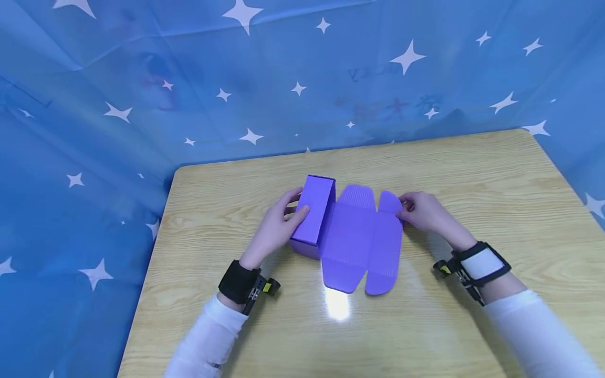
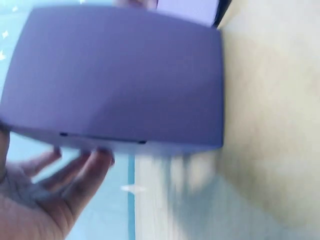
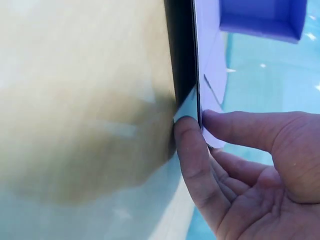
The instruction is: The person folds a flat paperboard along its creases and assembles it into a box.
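Observation:
A purple cardboard box [image 1: 311, 210] stands on the table with its lid [image 1: 352, 233] folded out flat to the right, side flaps spread. My left hand [image 1: 282, 220] grips the box body from the left, thumb on top and fingers along the far-left side. In the left wrist view a smooth purple panel of the box [image 2: 115, 75] fills the upper part, with a thin slot along its lower edge. My right hand [image 1: 423, 210] pinches the lid's outer edge by the upper corner flap. The right wrist view shows thumb and forefinger [image 3: 240, 150] on either side of that edge.
The wooden table [image 1: 472, 173] reaches under both arms, its back edge against a blue curtain [image 1: 189, 63] with white stars. A bright light reflection lies in front of the lid. Each wrist wears a black strap with a small camera [image 1: 270, 287].

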Available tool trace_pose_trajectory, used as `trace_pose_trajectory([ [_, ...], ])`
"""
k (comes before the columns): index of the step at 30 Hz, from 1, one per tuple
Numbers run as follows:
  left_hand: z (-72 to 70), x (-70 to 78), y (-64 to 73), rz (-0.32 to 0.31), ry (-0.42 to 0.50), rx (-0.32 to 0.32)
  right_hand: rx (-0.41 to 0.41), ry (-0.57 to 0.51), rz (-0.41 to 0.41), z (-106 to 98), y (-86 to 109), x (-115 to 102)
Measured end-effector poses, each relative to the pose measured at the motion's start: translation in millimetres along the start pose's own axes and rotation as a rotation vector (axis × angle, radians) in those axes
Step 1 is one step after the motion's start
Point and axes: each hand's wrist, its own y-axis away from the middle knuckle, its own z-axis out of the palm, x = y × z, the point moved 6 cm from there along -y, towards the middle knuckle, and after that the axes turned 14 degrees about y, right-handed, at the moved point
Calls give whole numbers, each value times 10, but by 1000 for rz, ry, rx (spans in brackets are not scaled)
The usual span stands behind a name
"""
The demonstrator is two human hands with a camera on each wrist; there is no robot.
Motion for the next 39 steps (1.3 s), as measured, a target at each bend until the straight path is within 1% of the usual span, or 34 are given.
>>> trace_pose_trajectory([
  [4, 48, -10, 221, -14, 48, 124, -15, 37, -8, -79, -310, -114],
  [8, 122, -18, 366, -8, 73, 223, -10, 68, -25, -133, -550, -201],
  [10, 151, -13, 401, 2, 78, 249, -6, 85, -38, -145, -630, -226],
  [13, 226, -4, 374, 16, 75, 256, -5, 106, -40, -163, -667, -172],
  [16, 247, 5, 330, 10, 61, 253, -9, 102, -31, -171, -662, -121],
  [19, 202, 8, 286, -10, 52, 258, -19, 84, -20, -187, -579, -88],
  [21, 143, 13, 245, -16, 51, 258, -22, 66, -15, -205, -466, -69],
  [23, 72, 30, 192, -6, 61, 247, -19, 55, -12, -209, -318, -41],
  [27, -89, 46, 33, 23, 63, 192, -6, 22, -30, -159, 37, -24],
  [31, -204, 23, -135, 53, 68, 136, 0, -6, -58, -31, 360, -55],
  [35, -227, 26, -237, 71, 73, 103, -14, -26, -65, 116, 565, -103],
  [39, -186, 27, -282, 61, 29, 57, -18, -54, -59, 198, 651, -134],
])
